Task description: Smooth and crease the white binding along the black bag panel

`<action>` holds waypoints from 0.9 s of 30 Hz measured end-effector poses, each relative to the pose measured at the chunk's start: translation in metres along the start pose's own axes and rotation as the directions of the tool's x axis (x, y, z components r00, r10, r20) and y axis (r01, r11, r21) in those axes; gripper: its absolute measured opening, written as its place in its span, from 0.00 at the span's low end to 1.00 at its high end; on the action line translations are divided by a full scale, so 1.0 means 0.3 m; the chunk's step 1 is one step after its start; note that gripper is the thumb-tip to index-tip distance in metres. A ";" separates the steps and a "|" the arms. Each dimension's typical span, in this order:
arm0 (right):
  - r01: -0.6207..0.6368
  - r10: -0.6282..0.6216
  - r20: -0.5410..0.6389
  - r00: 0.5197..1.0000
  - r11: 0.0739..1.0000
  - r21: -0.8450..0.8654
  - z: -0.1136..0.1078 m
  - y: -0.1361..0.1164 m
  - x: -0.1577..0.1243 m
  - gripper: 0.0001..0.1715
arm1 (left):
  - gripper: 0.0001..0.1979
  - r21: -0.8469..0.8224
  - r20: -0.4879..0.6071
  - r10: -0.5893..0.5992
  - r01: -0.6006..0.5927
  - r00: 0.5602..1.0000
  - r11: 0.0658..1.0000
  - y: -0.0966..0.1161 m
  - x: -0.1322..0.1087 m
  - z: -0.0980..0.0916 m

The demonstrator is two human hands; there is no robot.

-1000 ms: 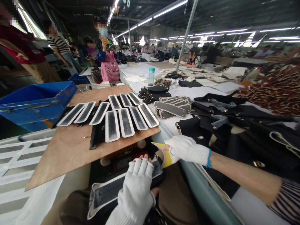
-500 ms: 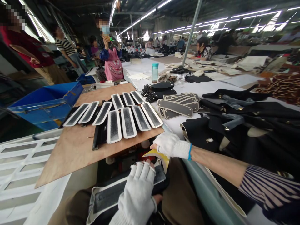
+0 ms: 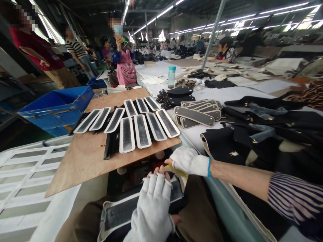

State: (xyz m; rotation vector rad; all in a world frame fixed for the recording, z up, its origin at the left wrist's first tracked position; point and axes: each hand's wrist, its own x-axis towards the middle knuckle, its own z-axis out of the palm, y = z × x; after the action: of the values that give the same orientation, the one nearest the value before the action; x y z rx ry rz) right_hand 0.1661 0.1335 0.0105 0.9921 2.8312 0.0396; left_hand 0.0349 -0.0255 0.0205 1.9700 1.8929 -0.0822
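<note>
My left hand (image 3: pixel 153 205), in a white fingerless glove, lies flat with fingers stretched out on a long dark strip with a white border (image 3: pixel 118 211) resting on my lap. My right hand (image 3: pixel 188 161), in a white knit glove with a blue cuff, is closed around a yellow-edged flat piece (image 3: pixel 176 170) just beyond the left fingertips, at the strip's far end. A plywood board (image 3: pixel 85 161) in front carries several similar white-bordered dark strips (image 3: pixel 141 131) laid side by side.
A blue plastic crate (image 3: pixel 58 107) stands at left, a white slatted rack (image 3: pixel 22 178) below it. The long worktable (image 3: pixel 194 134) at right holds grey strips (image 3: pixel 194 114), black parts, black fabric and a teal bottle (image 3: pixel 171 76). Other people stand and sit further back.
My right hand has drawn in leftward and closer to my left fingertips, with the yellow piece now mostly hidden under it. The camera view has shifted slightly; the left hand stays on the strip.
</note>
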 end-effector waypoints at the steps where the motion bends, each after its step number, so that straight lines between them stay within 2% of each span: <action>1: 0.016 -0.016 -0.005 1.000 1.000 -0.002 0.000 0.001 -0.004 0.36 | 0.56 0.005 0.002 -0.019 0.019 1.000 1.000 0.004 0.006 -0.010; 3: 0.037 -0.037 -0.018 0.999 0.999 -0.011 -0.001 0.002 -0.011 0.33 | 0.62 -0.005 0.004 -0.040 0.040 0.999 0.999 0.009 0.022 -0.023; 5: 0.032 -0.033 -0.029 0.999 0.999 -0.019 -0.004 -0.001 -0.015 0.32 | 0.62 -0.033 -0.005 -0.035 0.035 0.999 0.999 0.007 0.035 -0.024; 10: 0.012 -0.012 -0.013 1.000 1.000 0.008 -0.021 -0.015 -0.002 0.36 | 0.56 -0.089 -0.112 -0.016 0.006 0.994 0.996 -0.007 0.031 0.012; 14: 0.042 -0.044 0.042 0.998 0.998 0.045 -0.041 -0.021 0.016 0.37 | 0.54 -0.091 -0.077 -0.024 0.017 0.997 0.996 -0.006 0.019 0.028; 19: 0.059 -0.062 0.103 0.993 0.998 0.027 -0.072 -0.023 0.036 0.38 | 0.50 -0.083 -0.126 -0.008 -0.002 0.992 0.997 0.001 0.020 0.028; 22: 0.095 -0.094 0.139 0.986 0.996 0.006 -0.091 -0.028 0.049 0.36 | 0.47 -0.069 -0.104 0.003 -0.010 0.995 0.998 0.006 0.018 0.025; 27: 0.115 -0.110 0.136 0.985 0.993 -0.032 -0.083 -0.033 0.044 0.41 | 0.45 -0.081 -0.090 0.007 -0.015 0.996 0.997 0.009 0.011 0.033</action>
State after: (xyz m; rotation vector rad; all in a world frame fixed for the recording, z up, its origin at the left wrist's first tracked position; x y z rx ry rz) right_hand 0.1463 0.1345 0.0328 0.7940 2.7463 0.0161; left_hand 0.0400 -0.0256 0.0112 1.9593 1.9090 0.0872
